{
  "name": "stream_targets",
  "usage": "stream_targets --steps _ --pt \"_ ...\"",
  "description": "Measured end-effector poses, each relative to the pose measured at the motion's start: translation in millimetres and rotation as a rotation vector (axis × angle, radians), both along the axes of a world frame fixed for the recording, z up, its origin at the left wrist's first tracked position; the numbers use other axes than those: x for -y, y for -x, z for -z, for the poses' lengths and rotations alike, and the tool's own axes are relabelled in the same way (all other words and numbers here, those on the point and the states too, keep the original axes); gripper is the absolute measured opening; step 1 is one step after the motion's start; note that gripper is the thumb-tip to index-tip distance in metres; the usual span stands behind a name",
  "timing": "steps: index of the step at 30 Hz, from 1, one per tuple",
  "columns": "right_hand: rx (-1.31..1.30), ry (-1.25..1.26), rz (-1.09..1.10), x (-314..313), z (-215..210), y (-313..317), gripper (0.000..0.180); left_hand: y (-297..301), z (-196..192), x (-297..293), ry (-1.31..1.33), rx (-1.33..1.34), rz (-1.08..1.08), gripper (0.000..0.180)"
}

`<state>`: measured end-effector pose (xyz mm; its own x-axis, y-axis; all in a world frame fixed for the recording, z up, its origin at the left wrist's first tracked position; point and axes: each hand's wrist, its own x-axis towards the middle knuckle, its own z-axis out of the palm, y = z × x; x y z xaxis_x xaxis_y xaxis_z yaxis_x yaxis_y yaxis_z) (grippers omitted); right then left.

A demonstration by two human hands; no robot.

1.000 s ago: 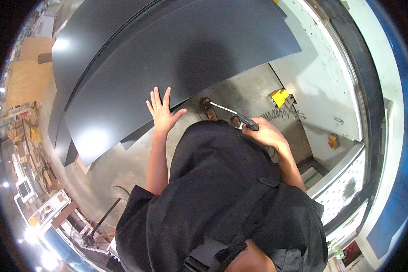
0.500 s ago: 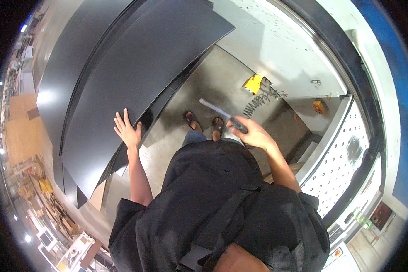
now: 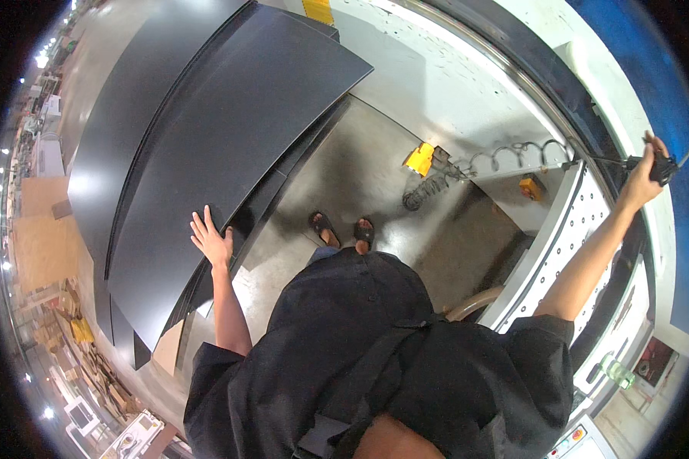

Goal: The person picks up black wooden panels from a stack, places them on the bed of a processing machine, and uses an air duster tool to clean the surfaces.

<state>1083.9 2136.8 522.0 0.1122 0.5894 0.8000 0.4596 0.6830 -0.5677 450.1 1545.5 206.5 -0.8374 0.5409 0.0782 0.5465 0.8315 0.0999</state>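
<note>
My left hand (image 3: 213,239) rests with spread fingers on the near edge of a large dark grey sheet panel (image 3: 230,115), the top one of a stack. Far out to the right, my right hand (image 3: 641,177) is closed around a black-handled tool (image 3: 664,170). A thin light rod sticks out beyond the tool's handle; its exact kind I cannot make out. Toward that hand stretches a black coiled hose (image 3: 505,159), which sags in a bundle of loops near a yellow foot pedal (image 3: 419,158). Whether the hose joins the tool is unclear.
A white machine body (image 3: 429,69) stands ahead and right, with a studded white table (image 3: 547,283) beside me. Its wall bears a yellow box (image 3: 530,189). A green-tinted bottle (image 3: 616,371) lies at lower right. Brown boards (image 3: 50,237) and scraps are at far left.
My right hand has swung from in front of my body far out to the right with the tool. The coiled hose is now stretched rightward. My left hand stays on the panel.
</note>
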Motion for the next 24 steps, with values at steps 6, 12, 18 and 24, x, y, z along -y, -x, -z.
stream_targets --steps 6,12,18,24 --pt "0.117 0.245 0.145 -84.3 35.3 -65.0 0.028 0.5 1.0 1.9 0.002 0.003 -0.019 0.102" --pt "0.302 0.2 0.255 -84.4 76.2 -65.0 0.032 -4.3 -2.4 -1.6 0.017 -0.003 -0.042 0.102" --pt "0.565 0.023 0.388 -103.1 84.9 -81.1 0.036 -8.6 1.6 -10.9 0.022 -0.039 -0.11 0.102" --pt "0.371 0.134 0.236 -106.3 91.9 -91.9 0.037 -12.2 1.8 -26.7 0.041 -0.035 -0.203 0.105"
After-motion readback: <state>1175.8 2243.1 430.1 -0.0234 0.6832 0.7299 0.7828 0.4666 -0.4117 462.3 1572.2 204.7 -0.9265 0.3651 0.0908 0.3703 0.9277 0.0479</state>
